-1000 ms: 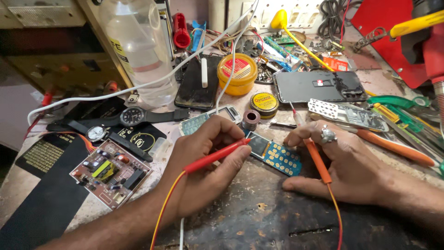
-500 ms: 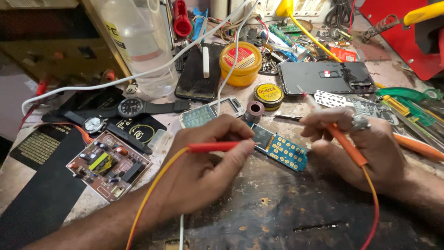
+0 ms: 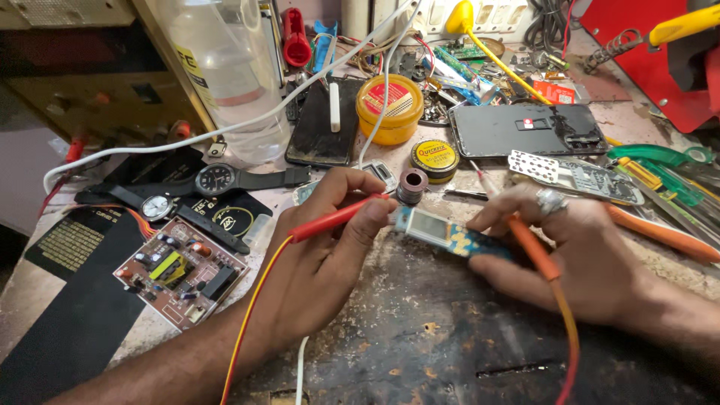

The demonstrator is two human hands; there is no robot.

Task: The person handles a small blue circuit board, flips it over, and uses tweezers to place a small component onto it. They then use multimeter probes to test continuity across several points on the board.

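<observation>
My left hand [image 3: 326, 255] grips a red test probe [image 3: 337, 217] like a pen, its tip at the left end of a small blue phone circuit board [image 3: 446, 234] lying on the dark worn bench. My right hand [image 3: 570, 251], with a ring on one finger, holds an orange test probe [image 3: 534, 251] over the board's right end and steadies the board with its fingertips. Red and yellow leads [image 3: 244, 337] trail from the left probe towards me; an orange lead [image 3: 566, 330] runs down from the right one.
A brown circuit board [image 3: 180, 270] and two wristwatches [image 3: 214, 180] lie at the left. Behind are a clear plastic bottle [image 3: 225, 67], a dark phone [image 3: 322, 120], a yellow paste tub [image 3: 388, 109], a small tin [image 3: 433, 157], a solder spool [image 3: 412, 185], a phone back [image 3: 525, 129], a keypad frame [image 3: 577, 174] and green and orange tools [image 3: 660, 187].
Both hands shifted slightly along the blue board; the left probe tip now sits at its left end and the right hand has slid closer over its right end.
</observation>
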